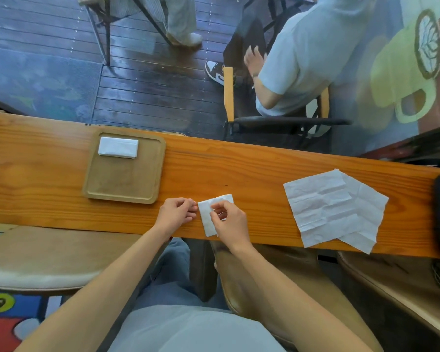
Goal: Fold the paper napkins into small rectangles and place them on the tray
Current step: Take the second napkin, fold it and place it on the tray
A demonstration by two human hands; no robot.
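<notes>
Both hands are on one napkin [208, 219] near the front edge of the wood counter [252, 168], w/ the left hand [175, 213] pinching its left edge and the right hand [229, 219] curled over the top, fingertips pinching a flap. Hands are close together, only the napkin btwn them. It's partly folded already, a smallish rectangle, prob one more fold to go imo.

Stuff that could go sideways:
- Thin paper, so if the right hand pulls the flap over while the left lets go, edges won't line up and you get a wonky shape instead of a clean rectangle.
- Napkin sits right at the counter edge, so a careless push could send it into the lap.
- No firm crease = it springs open on the way to the tray [148, 174].

Tray's off to the left, one folded napkin [118, 147] already lying in its far corner. Two flat napkins [325, 207] wait on the right, overlapping, and the bottom corners look to poke past the counter edge, so an elbow or a breeze could drop them.
</notes>
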